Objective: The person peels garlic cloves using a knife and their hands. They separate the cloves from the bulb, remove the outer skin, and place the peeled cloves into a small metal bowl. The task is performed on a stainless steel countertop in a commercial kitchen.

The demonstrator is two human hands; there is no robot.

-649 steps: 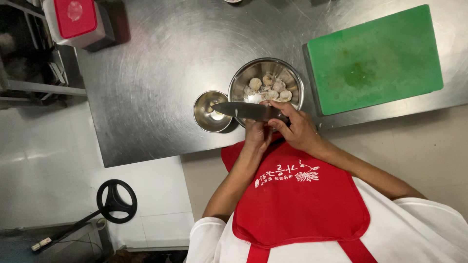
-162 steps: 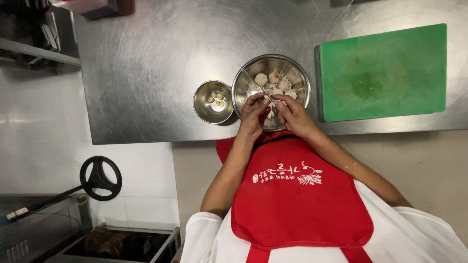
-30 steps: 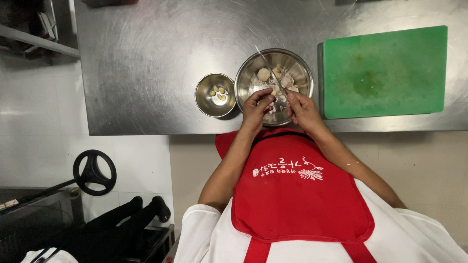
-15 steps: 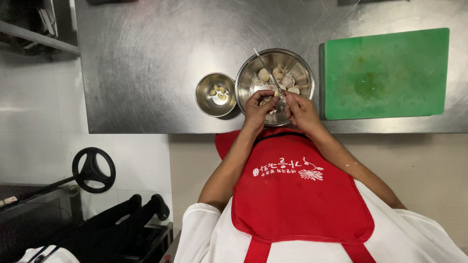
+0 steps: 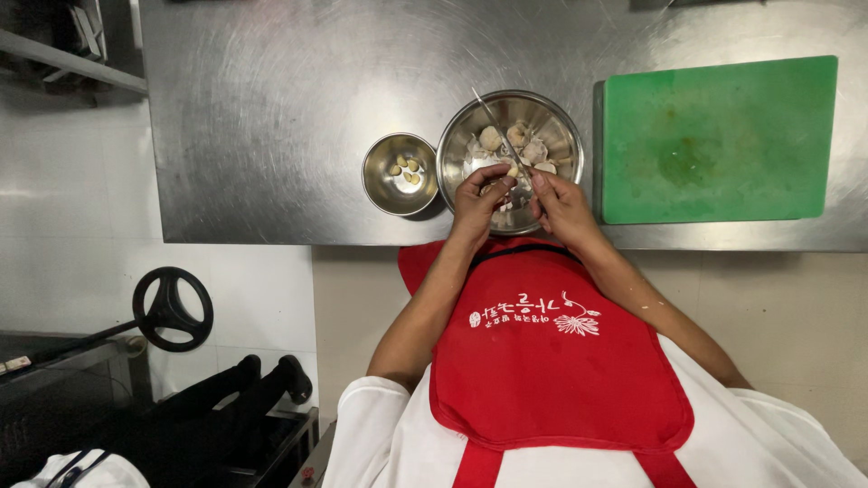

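— What am I seeing of the person from up here?

— I see a red apron (image 5: pixel 551 361) with white lettering and a small white flower mark on the chest, and red straps at the bottom edge.

— And beneath it?

— A white short-sleeved shirt (image 5: pixel 380 425); I see bare forearms, no gloves.

The steel table (image 5: pixel 271 108) carries two bowls. The large bowl (image 5: pixel 561 122) sits under the hands, the small bowl (image 5: pixel 384 185) just left. A green cutting board (image 5: pixel 719 140), perhaps stained, lies right.

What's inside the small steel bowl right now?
The small steel bowl holds a few pale peeled cloves on its bottom. Nothing covers them; its near inner wall is hidden by the rim.
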